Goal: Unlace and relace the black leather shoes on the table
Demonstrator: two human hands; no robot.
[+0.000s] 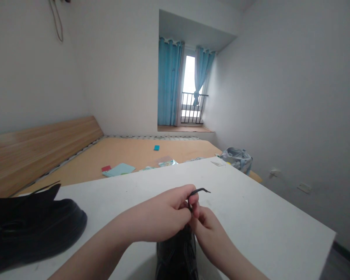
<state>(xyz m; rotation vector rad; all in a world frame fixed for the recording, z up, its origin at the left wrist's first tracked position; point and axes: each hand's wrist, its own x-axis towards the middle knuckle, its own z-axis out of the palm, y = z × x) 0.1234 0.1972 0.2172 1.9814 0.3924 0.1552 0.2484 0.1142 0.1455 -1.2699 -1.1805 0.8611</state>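
Note:
A black shoe (176, 254) stands on the white table (268, 214) right in front of me, its upper part hidden under my hands. My left hand (170, 212) is closed over the shoe, with a black shoelace (200, 190) pinched in its fingers and the lace's free end sticking out to the right. Close against it, my right hand (205, 221) is closed too, its fingertips meeting the left fingers at the lace. What the right fingertips grip is partly covered. Another black shoe (37, 229) lies at the left of the table, with a lace end poking up.
Behind the table is a tan bed surface (128, 149) holding a light blue sheet (119, 169), a red piece (106, 168) and a small blue item (156, 147). A fabric bag (236, 157) sits at the table's far right corner. Blue curtains (170, 83) hang by the window.

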